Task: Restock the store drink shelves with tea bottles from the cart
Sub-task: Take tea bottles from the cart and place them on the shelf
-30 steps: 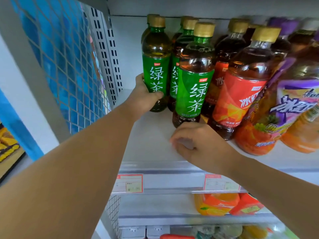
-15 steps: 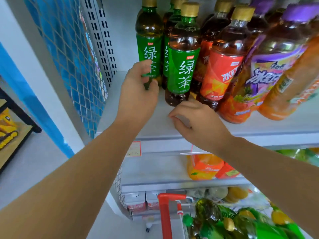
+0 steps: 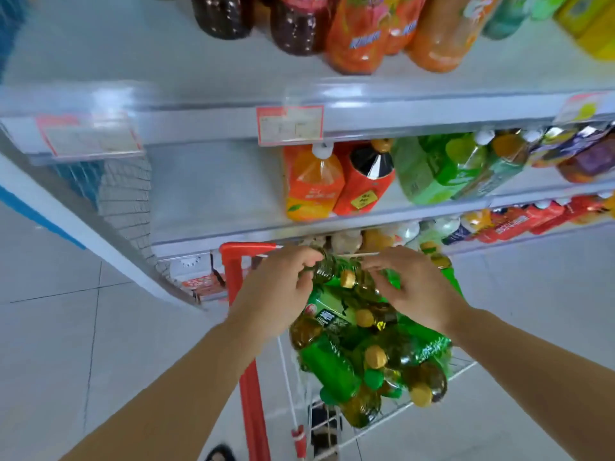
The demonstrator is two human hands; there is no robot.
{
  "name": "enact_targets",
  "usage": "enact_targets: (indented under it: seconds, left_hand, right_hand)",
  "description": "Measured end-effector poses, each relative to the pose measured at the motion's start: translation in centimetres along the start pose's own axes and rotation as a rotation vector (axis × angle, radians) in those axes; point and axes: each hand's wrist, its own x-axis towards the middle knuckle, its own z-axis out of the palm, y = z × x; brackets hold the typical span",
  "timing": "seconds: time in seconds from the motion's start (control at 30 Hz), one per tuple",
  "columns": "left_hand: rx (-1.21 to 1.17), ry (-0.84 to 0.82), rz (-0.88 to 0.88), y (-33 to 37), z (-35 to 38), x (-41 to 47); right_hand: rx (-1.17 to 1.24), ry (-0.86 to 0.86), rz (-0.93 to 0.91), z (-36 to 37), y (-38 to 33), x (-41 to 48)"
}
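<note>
Reaching down into the cart (image 3: pixel 248 387) at six o'clock, over a loose heap of tea bottles (image 3: pixel 336 367) lying on their sides, green labels and gold tops pointing every way. Gripping one bottle (image 3: pixel 324 269) at the top of the heap with the left hand (image 3: pixel 276 294), fingers (image 3: pixel 296 258) curled round its shoulder. Holding the right hand (image 3: pixel 416 291) at three o'clock of the left, fingertips bent down onto a neighbouring bottle near a gold cap (image 3: pixel 348 278); impossible to tell whether clenched on it or only touching. Judging from the heap, well short of finished: a good many left to carry up. At twelve o'clock, top shelf (image 3: pixel 133 44) stocked along its right, bare toward ten o'clock; middle shelf (image 3: pixel 206 194) likewise bare left of an orange bottle (image 3: pixel 312 184).
</note>
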Motion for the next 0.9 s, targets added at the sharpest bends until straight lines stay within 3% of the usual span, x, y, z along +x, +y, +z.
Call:
enact_targets:
  seconds: [0.2, 0.4, 0.47, 0.6, 0.9]
  left_hand:
    - [0.080, -0.242, -0.154, -0.9, 6.7, -0.4]
    - [0.238, -0.138, 0.003, 1.5, 10.0, 2.4]
    - [0.400, -0.200, 0.040, 2.3, 11.0, 4.0]
    - [0.643, -0.398, 0.044, 2.8, 12.9, 6.4]
    - [0.440, -0.338, -0.037, 5.7, 10.8, 6.1]
  right_hand:
    - [-0.117, -0.359, 0.378, 0.5, 7.0, -5.0]
    - [-0.251, -0.610, 0.291, 0.0, 10.0, -7.7]
    - [-0.347, -0.689, 0.205, 0.1, 10.4, -8.4]
    - [-0.435, -0.695, 0.140, 0.6, 11.1, -8.9]
    - [-0.457, -0.610, 0.176, 1.2, 11.1, -9.0]
